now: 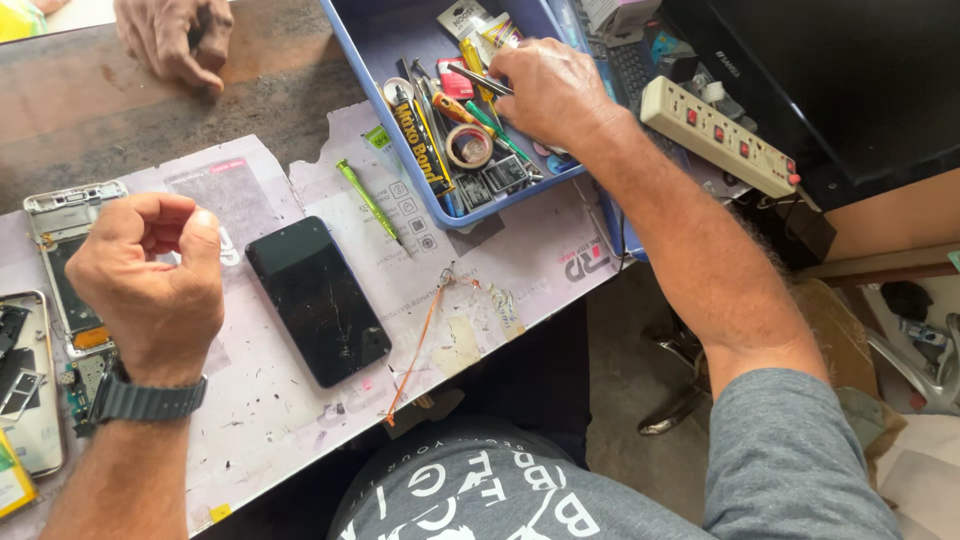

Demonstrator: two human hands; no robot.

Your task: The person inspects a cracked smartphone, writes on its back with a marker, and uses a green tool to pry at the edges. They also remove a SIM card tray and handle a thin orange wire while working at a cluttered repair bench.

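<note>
My right hand reaches into a blue plastic tray of tools, fingers closed on a thin dark metal tool. My left hand, with a dark wristwatch, hovers curled in a loose fist over the work mat, holding nothing that I can see. A black phone with a cracked screen lies face up on the mat between my hands. An opened phone frame lies just left of my left hand.
A green screwdriver lies by the tray. A tape roll and several tools sit in the tray. Phone parts are at far left. A power strip lies right. Another person's hand rests at the table's far edge.
</note>
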